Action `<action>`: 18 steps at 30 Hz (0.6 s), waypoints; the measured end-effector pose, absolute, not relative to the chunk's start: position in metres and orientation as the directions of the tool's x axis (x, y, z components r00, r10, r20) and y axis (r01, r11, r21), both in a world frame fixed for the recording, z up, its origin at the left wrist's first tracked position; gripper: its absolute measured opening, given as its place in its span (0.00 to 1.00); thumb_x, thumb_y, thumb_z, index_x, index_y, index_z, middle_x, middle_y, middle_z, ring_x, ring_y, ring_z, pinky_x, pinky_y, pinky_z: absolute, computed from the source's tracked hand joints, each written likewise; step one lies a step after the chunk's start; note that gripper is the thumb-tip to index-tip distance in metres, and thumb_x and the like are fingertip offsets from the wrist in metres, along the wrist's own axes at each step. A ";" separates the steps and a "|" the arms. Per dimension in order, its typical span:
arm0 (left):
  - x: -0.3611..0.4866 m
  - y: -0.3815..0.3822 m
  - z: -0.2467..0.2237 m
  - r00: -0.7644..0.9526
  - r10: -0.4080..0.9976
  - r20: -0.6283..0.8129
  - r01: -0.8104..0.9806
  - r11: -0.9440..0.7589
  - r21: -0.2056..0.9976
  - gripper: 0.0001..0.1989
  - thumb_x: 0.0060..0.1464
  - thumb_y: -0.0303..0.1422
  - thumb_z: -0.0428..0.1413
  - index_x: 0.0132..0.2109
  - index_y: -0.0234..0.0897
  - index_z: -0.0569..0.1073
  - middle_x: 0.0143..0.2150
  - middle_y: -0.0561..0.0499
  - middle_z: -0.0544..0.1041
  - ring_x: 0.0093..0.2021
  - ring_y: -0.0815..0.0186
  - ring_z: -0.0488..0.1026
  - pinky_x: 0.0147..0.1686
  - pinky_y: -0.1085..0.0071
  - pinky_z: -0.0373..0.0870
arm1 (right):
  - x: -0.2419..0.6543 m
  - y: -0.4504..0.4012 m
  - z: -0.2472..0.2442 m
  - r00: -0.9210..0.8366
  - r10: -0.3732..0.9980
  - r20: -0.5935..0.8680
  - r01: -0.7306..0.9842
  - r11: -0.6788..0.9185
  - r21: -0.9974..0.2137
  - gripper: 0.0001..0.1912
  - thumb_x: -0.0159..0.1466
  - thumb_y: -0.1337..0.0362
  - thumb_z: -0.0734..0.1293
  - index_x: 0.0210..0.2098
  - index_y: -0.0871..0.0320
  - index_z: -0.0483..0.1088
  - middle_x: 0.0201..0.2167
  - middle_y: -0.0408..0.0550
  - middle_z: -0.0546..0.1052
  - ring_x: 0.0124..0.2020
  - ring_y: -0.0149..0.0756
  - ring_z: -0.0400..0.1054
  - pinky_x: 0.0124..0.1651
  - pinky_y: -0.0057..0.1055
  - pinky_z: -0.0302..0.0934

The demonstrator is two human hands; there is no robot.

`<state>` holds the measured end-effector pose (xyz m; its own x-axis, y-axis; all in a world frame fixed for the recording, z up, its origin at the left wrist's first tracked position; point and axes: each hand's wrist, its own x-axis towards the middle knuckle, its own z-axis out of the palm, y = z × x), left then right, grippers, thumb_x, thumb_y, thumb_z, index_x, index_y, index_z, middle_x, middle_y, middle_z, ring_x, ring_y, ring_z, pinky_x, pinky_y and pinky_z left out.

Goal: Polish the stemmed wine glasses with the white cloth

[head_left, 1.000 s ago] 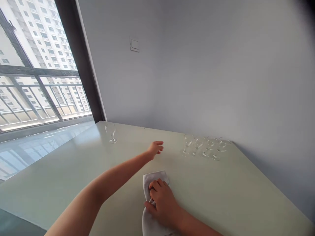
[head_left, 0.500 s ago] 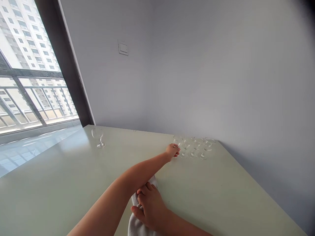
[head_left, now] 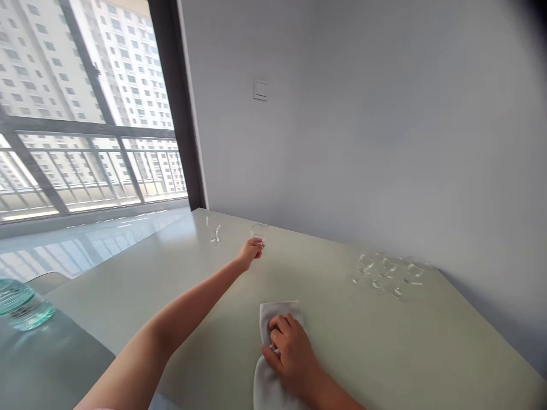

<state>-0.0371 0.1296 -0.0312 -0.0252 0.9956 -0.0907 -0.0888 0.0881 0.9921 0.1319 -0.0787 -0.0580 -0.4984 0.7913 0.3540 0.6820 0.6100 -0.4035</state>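
While the left hand (head_left: 251, 253) closes around the stem of a clear stemmed glass (head_left: 258, 232) near the far edge of the pale green tabletop (head_left: 376, 353), the right hand (head_left: 293, 356) lies palm down, fingers bent, on a folded white towel (head_left: 277, 312); whether it grips the cloth is unclear. A careless swing could knock the held glass into a lone wine glass (head_left: 215, 230) just left of it. Far right, a cluster of glass goblets (head_left: 387, 276) looks empty; a green-tinted glass dish (head_left: 21, 307) sits near left.

Pale green tabletop (head_left: 342, 341), smooth and glossy. On it, a folded white cloth (head_left: 268, 387), a stemmed glass (head_left: 215, 230) near the far corner, and a cluster of glasses (head_left: 387, 276) toward the right.
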 end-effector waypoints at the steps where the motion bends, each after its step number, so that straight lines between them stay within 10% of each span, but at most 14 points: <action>1: -0.060 0.128 -0.031 -0.074 0.993 -0.095 -0.085 0.089 0.992 0.14 0.37 0.28 0.59 0.35 0.35 0.67 0.29 0.53 0.70 0.19 0.79 0.61 0.23 0.77 0.62 | 0.131 -0.078 -0.058 -0.500 0.789 0.358 0.681 0.613 -0.400 0.10 0.57 0.63 0.63 0.21 0.57 0.60 0.34 0.46 0.67 0.36 0.36 0.58 0.39 0.33 0.54; 18: -0.199 0.129 -0.035 -0.530 0.845 -0.076 0.038 0.112 0.993 0.16 0.38 0.23 0.55 0.39 0.33 0.67 0.27 0.52 0.69 0.21 0.75 0.64 0.24 0.73 0.64 | 0.129 -0.076 -0.059 -0.514 0.795 0.321 0.674 0.606 -0.423 0.12 0.59 0.63 0.60 0.21 0.57 0.58 0.35 0.47 0.66 0.36 0.36 0.58 0.37 0.34 0.56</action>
